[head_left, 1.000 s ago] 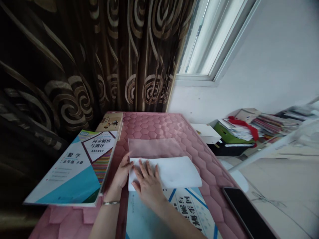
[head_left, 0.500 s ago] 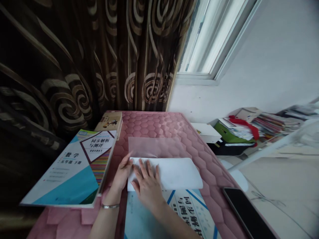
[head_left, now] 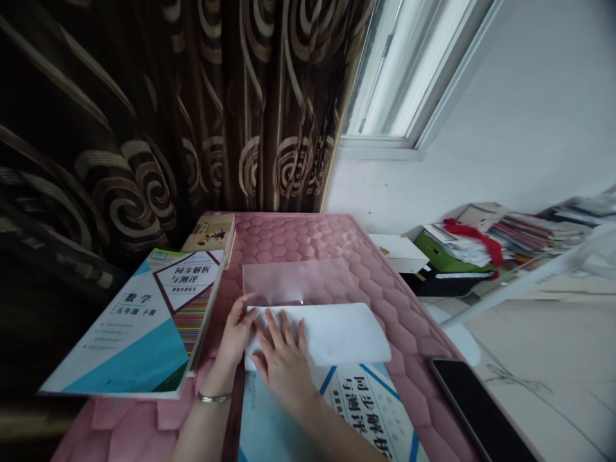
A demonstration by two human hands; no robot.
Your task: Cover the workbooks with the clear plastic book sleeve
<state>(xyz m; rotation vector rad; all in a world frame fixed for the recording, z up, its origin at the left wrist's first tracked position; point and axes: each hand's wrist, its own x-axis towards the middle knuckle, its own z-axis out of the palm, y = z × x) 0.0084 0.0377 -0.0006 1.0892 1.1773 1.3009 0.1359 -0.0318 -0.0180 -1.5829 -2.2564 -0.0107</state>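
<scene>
A blue-and-white workbook [head_left: 308, 417] lies in front of me, its upper part under a folded-over white sheet [head_left: 346, 333]. Beyond the white strip, a clear plastic book cover [head_left: 298, 282] spreads flat on the table. My left hand [head_left: 237, 330], with a silver bangle at the wrist, is at the left end of the fold, thumb and forefinger closed at the edge of the plastic. Fingers spread, my right hand [head_left: 286, 369] lies flat on the white sheet and the workbook's cover, holding nothing.
Left on the pink quilted tablecloth [head_left: 289, 237] lies a maths workbook [head_left: 139, 327], with a tan book [head_left: 212, 232] behind. A phone [head_left: 481, 410] lies along the right edge. Past the table are a white box [head_left: 399, 253] and piled papers [head_left: 529, 234].
The clear plastic has shifted slightly left at its far edge, and my left fingers have risen a little. My right hand stays pressed on the white sheet.
</scene>
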